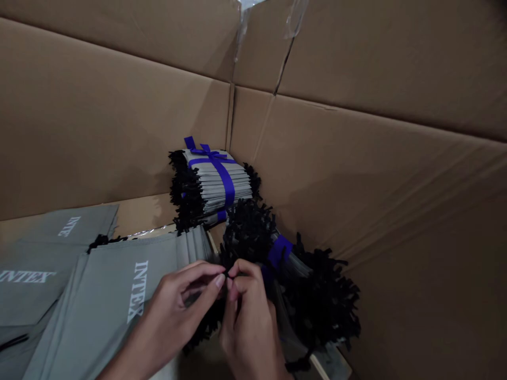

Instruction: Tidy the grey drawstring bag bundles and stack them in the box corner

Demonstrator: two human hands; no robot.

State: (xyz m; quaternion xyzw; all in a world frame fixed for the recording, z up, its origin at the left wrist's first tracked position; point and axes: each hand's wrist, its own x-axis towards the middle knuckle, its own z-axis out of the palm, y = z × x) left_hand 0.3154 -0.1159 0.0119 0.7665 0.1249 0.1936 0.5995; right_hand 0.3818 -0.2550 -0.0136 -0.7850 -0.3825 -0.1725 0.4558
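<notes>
Head view looked down into a corner of a cardboard box, with both hands low in the frame and close together. The left hand and the right hand met at their fingertips, almost closed, pinching something tiny and black between them. It was too small to make out clearly, but it looked like a strand from the black fringe directly behind the fingers. That fringe edged a loose gray bundle leaning toward the right wall, bound by a blue strap. Its shaggy ends spread past the right hand, and the fingers and fringe hid much of the bundle, so its shape was hard to follow. Farther in, a neater stack sat in the box's corner, well beyond the hands, tied crosswise with blue ribbon and edged with fringe on both sides. Gray INTEX sheets lay overlapping to the left, with the left wrist just above them, and the frame's left edge cut them off. A pale wooden strip showed at the bottom right, partly hidden and cut off by the frame. Clear tape crossed the box's top seam.
</notes>
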